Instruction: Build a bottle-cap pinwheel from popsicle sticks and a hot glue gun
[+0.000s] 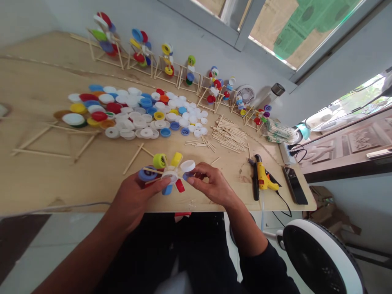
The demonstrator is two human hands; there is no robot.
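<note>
A small wheel of bottle caps and wooden sticks (170, 176) is held above the table's front edge. Its caps are yellow, lime, blue, red and white, set around a white hub. My left hand (134, 196) is closed on the wheel's left side, thumb against the hub. My right hand (212, 183) pinches a blue cap (186, 177) at the wheel's right side, its fingers beside a white cap (188, 165). Whether that white cap is fixed to a stick I cannot tell. Left of the wheel, two loose sticks (133, 158) lie on the table.
Many loose caps (137, 114) and a pile of sticks (229, 134) cover the table's middle. Several finished-looking wheels on frames (168, 65) line the wall. A yellow glue gun (265, 177) and a phone (295, 185) lie right. A fan (321, 257) stands below, near my right arm.
</note>
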